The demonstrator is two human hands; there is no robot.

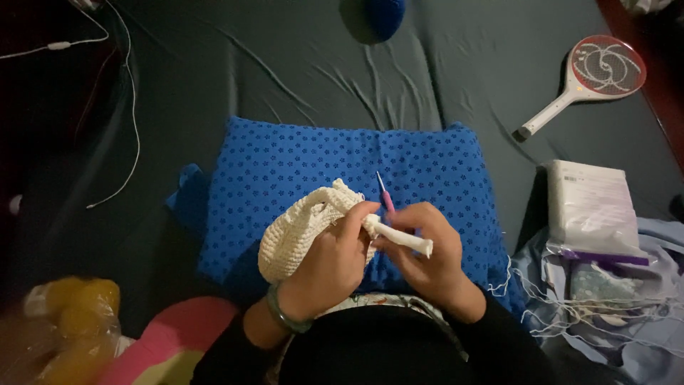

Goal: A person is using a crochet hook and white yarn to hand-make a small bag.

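Her right hand (427,253) grips the hook (385,196), tip pointing up and away, while left fingers (354,217) pinch the crochet (303,228), seemingly just beside it.

Bed (299,64) covered with a dark grey-green sheet, creased in long folds running toward the far edge.

On it, centre: blue cushion (427,164) with a darker dotted pattern, set square to the viewer.

Far edge: dark blue rounded object (385,14), partly cut off.

Upper right: racket-shaped swatter (584,82), red rim, white handle, lying diagonally.

Right: flat plastic packet (591,207) with white contents and a purple strip; just below it pale blue cloth (641,349) with loose white threads (541,299).

Left: thin white cable (132,107) trailing down the sheet.

Lower left: yellow items in clear plastic bag (68,328), blurred; beside it a pink and yellow-green soft thing (178,342).
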